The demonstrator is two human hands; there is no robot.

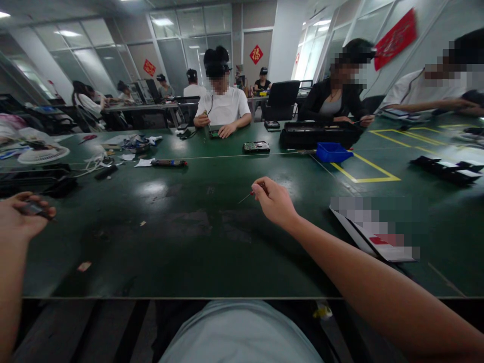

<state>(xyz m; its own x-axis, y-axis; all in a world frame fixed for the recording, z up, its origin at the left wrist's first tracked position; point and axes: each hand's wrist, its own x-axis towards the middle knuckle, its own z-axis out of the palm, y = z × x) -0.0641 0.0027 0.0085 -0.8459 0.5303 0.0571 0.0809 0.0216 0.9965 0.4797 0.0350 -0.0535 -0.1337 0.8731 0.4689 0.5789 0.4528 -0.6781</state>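
My right hand (274, 201) hovers over the middle of the green table (196, 237), fingers pinched on a thin red-handled screwdriver (247, 195) whose tip points left. My left hand (20, 214) is at the far left edge, fingers curled around a small dark flat part (32, 208) that I cannot name. The two hands are far apart, with bare green mat between them.
A blurred paper (374, 232) lies at my right. Further off are a hard drive (256, 146), a blue bin (333, 151), a black tray (319, 133), black parts (446, 169), cables and clutter (113, 151) at left. Several people sit at the far side.
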